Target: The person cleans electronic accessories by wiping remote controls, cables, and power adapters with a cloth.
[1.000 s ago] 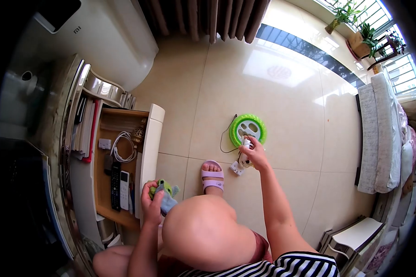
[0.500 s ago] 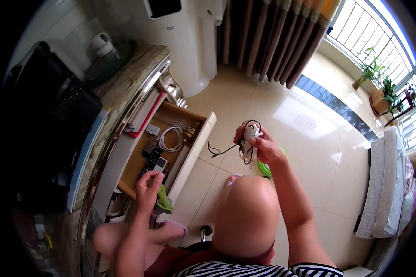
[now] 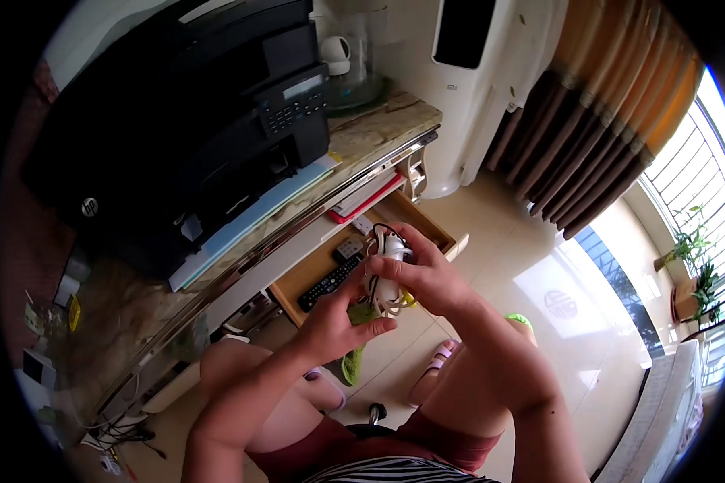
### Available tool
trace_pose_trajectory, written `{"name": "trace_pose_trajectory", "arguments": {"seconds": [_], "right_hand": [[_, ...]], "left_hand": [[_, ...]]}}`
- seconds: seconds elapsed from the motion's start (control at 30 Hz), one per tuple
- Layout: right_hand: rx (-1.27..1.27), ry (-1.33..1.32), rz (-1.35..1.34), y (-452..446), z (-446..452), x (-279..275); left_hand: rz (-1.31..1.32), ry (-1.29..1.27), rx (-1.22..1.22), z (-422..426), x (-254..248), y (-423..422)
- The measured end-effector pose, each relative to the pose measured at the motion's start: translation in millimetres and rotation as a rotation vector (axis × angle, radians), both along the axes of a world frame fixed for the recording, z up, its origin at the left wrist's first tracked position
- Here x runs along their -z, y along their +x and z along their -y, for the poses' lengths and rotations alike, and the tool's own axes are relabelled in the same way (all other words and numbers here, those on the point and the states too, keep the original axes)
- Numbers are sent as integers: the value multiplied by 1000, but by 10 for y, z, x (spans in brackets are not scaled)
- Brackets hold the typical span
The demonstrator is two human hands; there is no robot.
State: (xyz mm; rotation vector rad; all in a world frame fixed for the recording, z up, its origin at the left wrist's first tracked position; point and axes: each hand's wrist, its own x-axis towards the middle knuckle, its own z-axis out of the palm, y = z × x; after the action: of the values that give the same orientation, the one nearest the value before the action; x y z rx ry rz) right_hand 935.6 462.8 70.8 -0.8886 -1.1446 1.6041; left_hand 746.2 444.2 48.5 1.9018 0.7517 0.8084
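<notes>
– So, where is the white cord bundle [image 3: 388,288], and how do your hands sit on it?

– It's held up between them, and in your view it overlaps the pulled-out drawer [image 3: 293,288]; how high above the drawer it is, you can't tell. Your right hand [image 3: 423,274] is the nearer one, pinching it between thumb and fingers from the right. Your left hand [image 3: 330,322] comes up to its left side, thumb spread away; a green cloth [image 3: 352,366] hangs under that palm, but its grip is hidden.

– Which way does the bundle point?

– Its long axis runs away from you, far end toward the drawer, near end toward your body. A black cord [image 3: 376,233] loops around the far end. The black remote control [image 3: 324,288] lies to the left, in the drawer, slanting across your view.
</notes>
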Motion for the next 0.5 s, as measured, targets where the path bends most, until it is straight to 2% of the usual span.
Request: {"name": "trace_pose_trajectory", "arguments": {"seconds": [0.07, 0.13, 0.33, 0.4, 0.43, 0.5], "right_hand": [[30, -46, -76, -180, -6, 85], [22, -67, -98, -286, 9, 189], [-20, -41, -135, -290, -37, 196], [-75, -13, -173, -248, -52, 187], [-101, 27, -166, -220, -51, 166], [-120, 25, -180, -106, -91, 177]], "left_hand": [[81, -122, -81, -17, 130, -31], [-2, -120, -95, -47, 204, -75], [151, -147, -176, -108, 271, -31], [149, -358, -212, -140, 303, -44], [144, -358, -211, -162, 288, -48], [309, -638, -187, -212, 230, -50]]}}
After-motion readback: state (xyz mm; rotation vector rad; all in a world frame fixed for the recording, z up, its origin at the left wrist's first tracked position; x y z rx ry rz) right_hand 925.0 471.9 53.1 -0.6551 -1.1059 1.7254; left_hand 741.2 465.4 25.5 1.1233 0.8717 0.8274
